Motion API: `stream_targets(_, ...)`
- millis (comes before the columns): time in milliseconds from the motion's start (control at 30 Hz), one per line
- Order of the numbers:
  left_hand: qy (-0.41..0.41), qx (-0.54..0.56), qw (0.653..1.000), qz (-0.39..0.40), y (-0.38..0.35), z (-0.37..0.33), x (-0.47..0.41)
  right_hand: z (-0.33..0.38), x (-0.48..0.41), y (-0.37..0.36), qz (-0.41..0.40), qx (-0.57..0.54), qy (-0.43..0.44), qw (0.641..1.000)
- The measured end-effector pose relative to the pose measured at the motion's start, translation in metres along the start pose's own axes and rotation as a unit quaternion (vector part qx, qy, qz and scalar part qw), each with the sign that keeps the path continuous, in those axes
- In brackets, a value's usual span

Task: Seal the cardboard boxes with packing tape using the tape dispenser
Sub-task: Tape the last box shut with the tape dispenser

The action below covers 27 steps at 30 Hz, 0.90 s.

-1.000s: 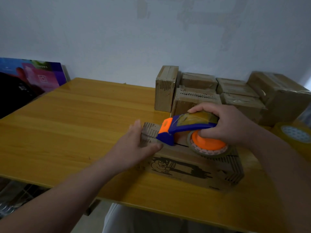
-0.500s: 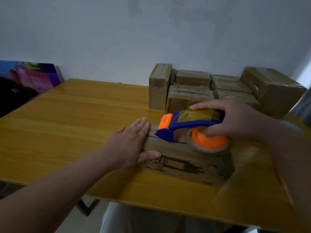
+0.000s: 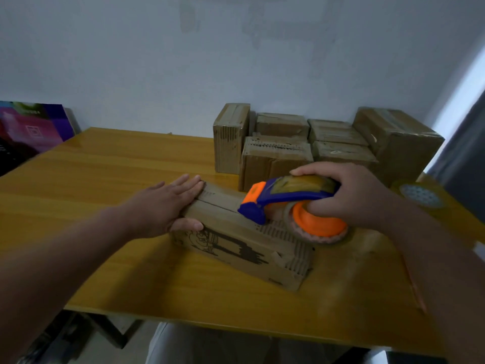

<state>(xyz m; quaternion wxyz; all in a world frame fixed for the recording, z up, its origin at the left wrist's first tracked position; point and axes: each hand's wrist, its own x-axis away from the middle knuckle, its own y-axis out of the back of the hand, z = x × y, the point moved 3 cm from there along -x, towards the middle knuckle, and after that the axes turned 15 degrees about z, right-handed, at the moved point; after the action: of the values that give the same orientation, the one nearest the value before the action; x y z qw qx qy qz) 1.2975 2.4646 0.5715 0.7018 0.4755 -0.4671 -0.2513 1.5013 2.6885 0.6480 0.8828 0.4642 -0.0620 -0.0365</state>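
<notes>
Step in hand, as judged: the taping pass along the top seam of the long brown cardboard box with a black cartoon print (image 3: 236, 245), which lies skewed on the glossy yellow wooden table (image 3: 105, 179). The left hand (image 3: 168, 206) lies flat, fingers straight, on the box's left end, thumb down the front face, pinning it. The right hand (image 3: 349, 195) is clamped on the blue-and-orange plastic tape dispenser (image 3: 288, 198), fingers over the top guard and thumb at the orange hub. The dispenser's nose sits on the box top about mid-length. The seam between nose and left hand looks bare; whether tape is already laid under or behind the dispenser cannot be told. The next move likely calls for a steady pull along the seam toward the left end, nose kept down, with the left fingers shifting clear of the line. There is open tabletop to the left. The group of taped brown cardboard boxes (image 3: 275, 158) stands just behind the dispenser, so there is little room at the back. A spare roll of brown tape (image 3: 420, 197) lies near the right edge. The box's near right corner is fairly close to the table's front edge, so a hard push could slide it that way.
</notes>
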Motion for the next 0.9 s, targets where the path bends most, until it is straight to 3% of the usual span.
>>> stream_targets(133,0.002,-0.024,1.000,0.012,0.006,-0.001,-0.003,0.005,-0.009,-0.005,-0.005,0.007,-0.008,1.000)
stream_targets(500,-0.101,0.036,0.994,-0.007,0.014,-0.072,-0.008,0.002,-0.012,-0.003,0.020,0.000,-0.027,0.999)
stream_targets(900,-0.139,0.055,0.987,-0.053,0.004,-0.022,-0.024,0.024,-0.037,-0.014,-0.007,0.005,-0.005,1.000)
